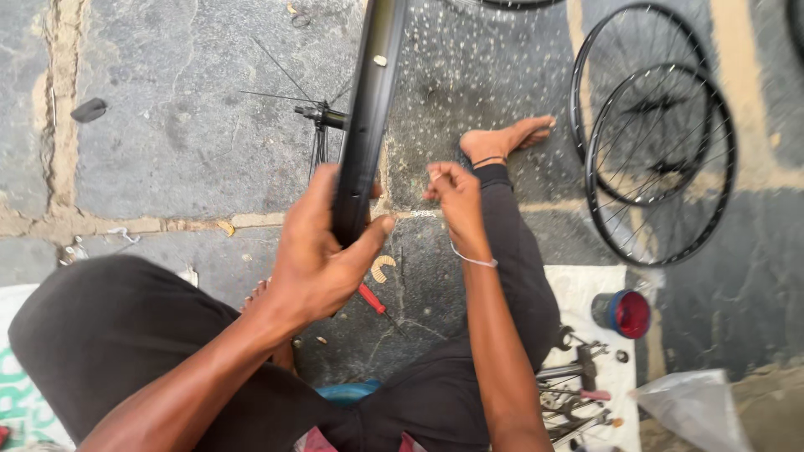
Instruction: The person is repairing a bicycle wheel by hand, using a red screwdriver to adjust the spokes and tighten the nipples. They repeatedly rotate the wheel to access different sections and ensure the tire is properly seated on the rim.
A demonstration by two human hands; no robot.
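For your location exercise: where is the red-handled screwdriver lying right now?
In the head view, the red-handled screwdriver lies on the stone floor just below the left hand gripping the black rim.

Packaging near the hands: one bag, one printed sheet.
Clear, crumpled plastic bag (699,408) lies on stone floor, well right of & below the rim grip. White sheet w/ green print (21,393) at far left edge, well left & below grip, partly under the person's knee.
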